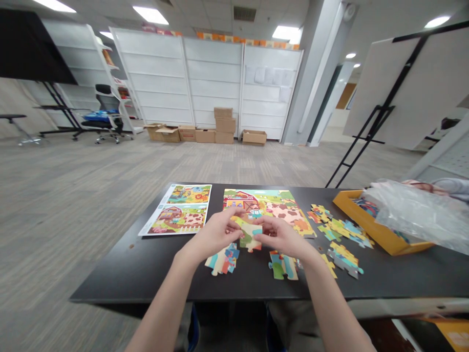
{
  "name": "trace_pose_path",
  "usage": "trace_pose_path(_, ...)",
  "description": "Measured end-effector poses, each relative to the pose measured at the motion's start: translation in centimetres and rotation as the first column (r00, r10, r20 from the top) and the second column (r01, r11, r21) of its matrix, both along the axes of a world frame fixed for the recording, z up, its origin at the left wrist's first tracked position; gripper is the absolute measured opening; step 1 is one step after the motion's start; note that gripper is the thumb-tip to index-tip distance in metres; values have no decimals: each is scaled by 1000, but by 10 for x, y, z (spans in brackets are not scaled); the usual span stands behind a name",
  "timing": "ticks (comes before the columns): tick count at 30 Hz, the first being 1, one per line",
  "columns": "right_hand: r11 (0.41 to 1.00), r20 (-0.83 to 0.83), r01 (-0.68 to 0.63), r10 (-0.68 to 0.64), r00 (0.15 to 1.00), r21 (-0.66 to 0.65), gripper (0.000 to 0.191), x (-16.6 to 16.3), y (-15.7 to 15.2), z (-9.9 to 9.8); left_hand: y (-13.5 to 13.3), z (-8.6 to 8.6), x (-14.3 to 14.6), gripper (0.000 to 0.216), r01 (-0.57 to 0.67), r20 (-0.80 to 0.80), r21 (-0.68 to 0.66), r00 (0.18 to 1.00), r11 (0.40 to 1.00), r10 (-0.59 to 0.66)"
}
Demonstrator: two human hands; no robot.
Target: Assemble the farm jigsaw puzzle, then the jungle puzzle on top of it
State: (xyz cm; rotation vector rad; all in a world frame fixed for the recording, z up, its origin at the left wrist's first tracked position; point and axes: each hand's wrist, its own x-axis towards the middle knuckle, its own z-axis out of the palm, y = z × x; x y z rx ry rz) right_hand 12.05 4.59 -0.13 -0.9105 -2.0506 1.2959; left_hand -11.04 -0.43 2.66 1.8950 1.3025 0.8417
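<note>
Between my two hands is a puzzle piece (250, 236) in green, cream and blue, raised a little above the black table. My left hand (220, 230) pinches its left side, and my right hand (280, 237) has its fingers closed at the right side. Just beyond lies a farm jigsaw puzzle (286, 211) with a barn and a spotted cow, partly covered by my hands. Loose puzzle pieces (223, 259) rest below my left hand. Another small group of pieces (283, 266) sits under my right hand.
A printed picture sheet (176, 210) lies at the left. On the right are scattered yellow and blue pieces (344, 256) and a yellow box (388, 234) with clear plastic wrap (421, 210) over it. The black table's (146, 278) front edge runs close to my body.
</note>
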Motion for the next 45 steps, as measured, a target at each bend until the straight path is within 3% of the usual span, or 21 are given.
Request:
trace_pose_path(4,986,46,139,-144,989,97,32,7,12,3,10,-16,-11,42,-115,-296,229,938,967,182)
trace_pose_path(8,960,84,221,-238,968,175,31,4,37,15,19,-24,-20,36,-147,-523,257,810,955,265)
trace_pose_path(14,934,268,269,-328,906,234,26,-36,113,29,21,-22,-14,26,-137,-641,221,726,966,249)
trace_pose_path(17,920,322,302,-373,870,251,26,-58,151,26,20,-21,-10,28,-148,-680,212,687,966,255)
trace_pose_path(21,935,360,260,-334,871,239,27,-77,180,15,18,-21,-8,31,-149,-696,208,672,967,253)
trace_pose_path(27,944,446,183,-293,846,274,24,-84,195,1,13,-21,-5,42,-151,-682,190,690,970,242)
trace_pose_path(38,892,582,113,-378,720,438,27,-84,203,-15,18,-16,-2,41,-178,-670,148,705,973,231)
trace_pose_path(45,865,546,-9,-308,779,501,30,-85,197,-13,16,-17,-4,40,-167,-672,151,706,974,225)
